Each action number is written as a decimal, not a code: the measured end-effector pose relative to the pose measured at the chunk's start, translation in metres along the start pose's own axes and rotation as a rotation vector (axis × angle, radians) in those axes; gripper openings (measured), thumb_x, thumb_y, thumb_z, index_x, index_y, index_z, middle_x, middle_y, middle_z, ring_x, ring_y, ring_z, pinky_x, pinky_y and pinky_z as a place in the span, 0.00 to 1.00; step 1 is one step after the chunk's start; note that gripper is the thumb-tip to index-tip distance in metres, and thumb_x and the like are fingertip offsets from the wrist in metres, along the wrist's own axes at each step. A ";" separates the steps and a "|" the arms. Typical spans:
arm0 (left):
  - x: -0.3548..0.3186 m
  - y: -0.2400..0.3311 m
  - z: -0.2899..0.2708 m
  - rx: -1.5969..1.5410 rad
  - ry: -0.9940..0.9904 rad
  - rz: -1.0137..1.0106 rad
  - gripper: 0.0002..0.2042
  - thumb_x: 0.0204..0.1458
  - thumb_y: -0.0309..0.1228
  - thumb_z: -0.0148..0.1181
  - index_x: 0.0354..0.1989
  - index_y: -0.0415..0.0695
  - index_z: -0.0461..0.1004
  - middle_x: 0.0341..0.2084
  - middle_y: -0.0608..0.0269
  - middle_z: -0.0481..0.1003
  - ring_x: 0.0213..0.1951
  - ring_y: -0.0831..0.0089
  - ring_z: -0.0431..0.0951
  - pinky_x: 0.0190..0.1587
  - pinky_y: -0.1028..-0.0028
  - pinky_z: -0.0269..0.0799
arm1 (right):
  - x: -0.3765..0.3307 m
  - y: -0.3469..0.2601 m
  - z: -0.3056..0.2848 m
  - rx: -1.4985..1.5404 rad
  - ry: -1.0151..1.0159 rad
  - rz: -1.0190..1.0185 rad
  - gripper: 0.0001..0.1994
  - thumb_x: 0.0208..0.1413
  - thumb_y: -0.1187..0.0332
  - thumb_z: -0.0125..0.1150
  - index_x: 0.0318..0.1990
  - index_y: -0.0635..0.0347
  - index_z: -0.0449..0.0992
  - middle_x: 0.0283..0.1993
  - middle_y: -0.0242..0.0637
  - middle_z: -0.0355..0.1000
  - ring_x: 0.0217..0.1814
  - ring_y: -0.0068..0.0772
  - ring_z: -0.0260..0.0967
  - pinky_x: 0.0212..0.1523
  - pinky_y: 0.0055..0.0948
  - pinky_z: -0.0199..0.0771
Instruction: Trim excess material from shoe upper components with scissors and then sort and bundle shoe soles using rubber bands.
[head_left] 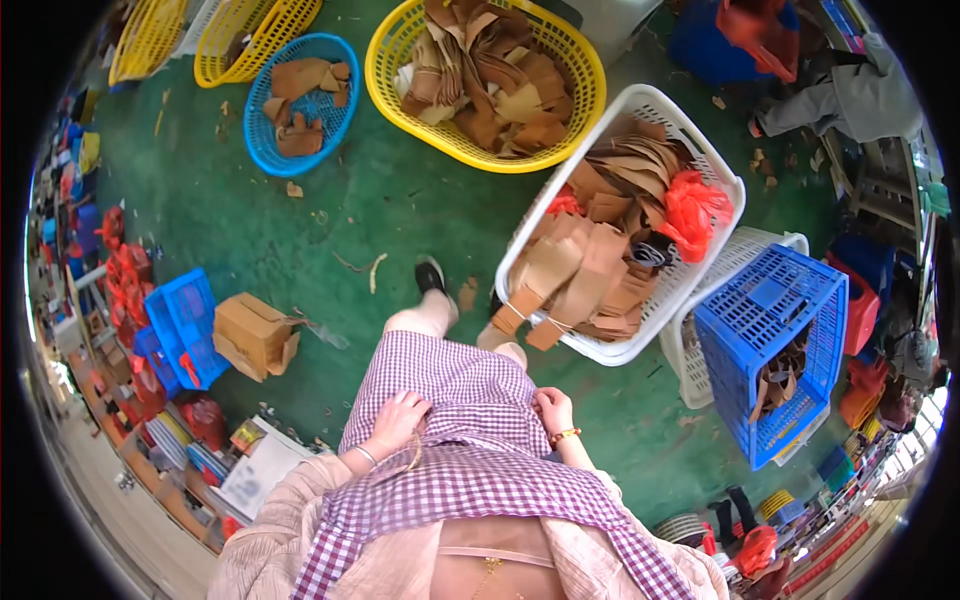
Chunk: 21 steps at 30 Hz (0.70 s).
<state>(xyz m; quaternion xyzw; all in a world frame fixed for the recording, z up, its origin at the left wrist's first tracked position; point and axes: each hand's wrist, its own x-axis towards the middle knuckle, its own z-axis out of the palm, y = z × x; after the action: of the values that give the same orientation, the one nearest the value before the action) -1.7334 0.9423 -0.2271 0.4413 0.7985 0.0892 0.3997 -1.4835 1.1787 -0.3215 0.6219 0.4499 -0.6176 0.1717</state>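
Observation:
A purple-and-white checked apron (490, 500) covers my lap. My left hand (400, 418) rests on its left part, fingers curled in and closed on the cloth. At the apron's right edge my right hand (553, 410) is closed, its fingers bunched against the fabric. The fingertips of both hands are partly hidden. Ahead on the right, nearest my right hand, a white plastic basket (625, 352) holds stacks of flat brown pieces (580, 270) and a red plastic bag (693, 214). One of my feet, in a dark shoe (430, 277), is on the green floor.
A yellow basket (480, 158) and a blue basket (250, 135) with brown pieces stand ahead. Blue crates (770, 350) tilt at the right. A cardboard box (255, 335) and blue bins (185, 320) stand left. Another person in grey (865, 95) is at far right.

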 end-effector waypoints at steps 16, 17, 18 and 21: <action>0.157 -0.249 -0.240 -0.306 -0.269 -0.041 0.11 0.50 0.28 0.54 0.41 0.41 0.76 0.39 0.61 0.76 0.42 0.63 0.74 0.47 0.68 0.73 | 0.034 -0.238 0.273 -0.360 -0.151 -0.179 0.09 0.57 0.74 0.54 0.42 0.67 0.77 0.30 0.38 0.76 0.27 0.25 0.72 0.31 0.20 0.73; 0.159 -0.258 -0.251 -0.339 -0.253 -0.054 0.11 0.51 0.28 0.54 0.42 0.41 0.76 0.39 0.61 0.76 0.41 0.64 0.75 0.48 0.68 0.73 | 0.039 -0.260 0.286 -0.305 -0.179 -0.120 0.09 0.58 0.73 0.54 0.42 0.66 0.77 0.30 0.38 0.76 0.27 0.25 0.72 0.31 0.19 0.73; 0.159 -0.266 -0.258 -0.374 -0.237 -0.064 0.11 0.51 0.28 0.54 0.42 0.41 0.76 0.39 0.61 0.77 0.41 0.64 0.75 0.48 0.68 0.74 | 0.041 -0.285 0.298 -0.252 -0.202 -0.059 0.09 0.58 0.73 0.54 0.42 0.66 0.76 0.30 0.38 0.76 0.27 0.25 0.71 0.31 0.18 0.72; 0.152 -0.286 -0.275 -0.471 -0.176 -0.095 0.11 0.52 0.28 0.54 0.42 0.42 0.76 0.39 0.61 0.77 0.41 0.64 0.76 0.48 0.68 0.74 | 0.041 -0.348 0.325 -0.183 -0.233 0.081 0.08 0.59 0.73 0.54 0.43 0.66 0.76 0.30 0.38 0.76 0.28 0.25 0.71 0.31 0.17 0.70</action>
<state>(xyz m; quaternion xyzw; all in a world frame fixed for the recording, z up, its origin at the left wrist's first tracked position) -2.1561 0.9483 -0.2706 0.3040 0.7377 0.2149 0.5632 -1.9585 1.1297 -0.2983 0.5455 0.4558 -0.6346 0.3033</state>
